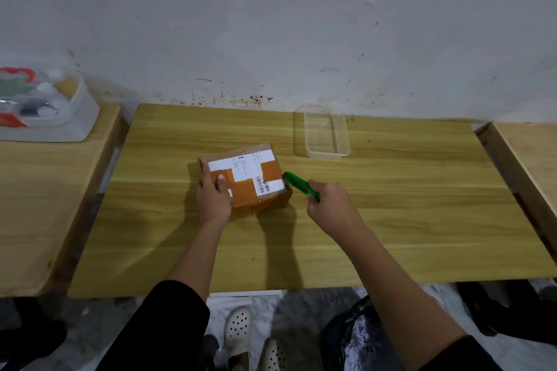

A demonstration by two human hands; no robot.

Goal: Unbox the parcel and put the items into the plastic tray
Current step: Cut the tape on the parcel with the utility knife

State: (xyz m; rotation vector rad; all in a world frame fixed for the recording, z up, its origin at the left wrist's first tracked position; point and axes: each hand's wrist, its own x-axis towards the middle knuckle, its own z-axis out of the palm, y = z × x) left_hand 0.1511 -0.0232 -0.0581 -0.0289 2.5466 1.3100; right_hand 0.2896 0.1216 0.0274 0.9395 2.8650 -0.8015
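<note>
Left hand [212, 199] presses the parcel [245, 182] flat, grip spread; right hand [328, 205] pinches the green box cutter [300, 185]. Cut shallow along the right tape seam.

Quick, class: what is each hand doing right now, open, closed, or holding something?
Left hand: open, pressed flat on the cardboard parcel.
Right hand: closed around the green box cutter, its tip at the parcel's edge.
</note>
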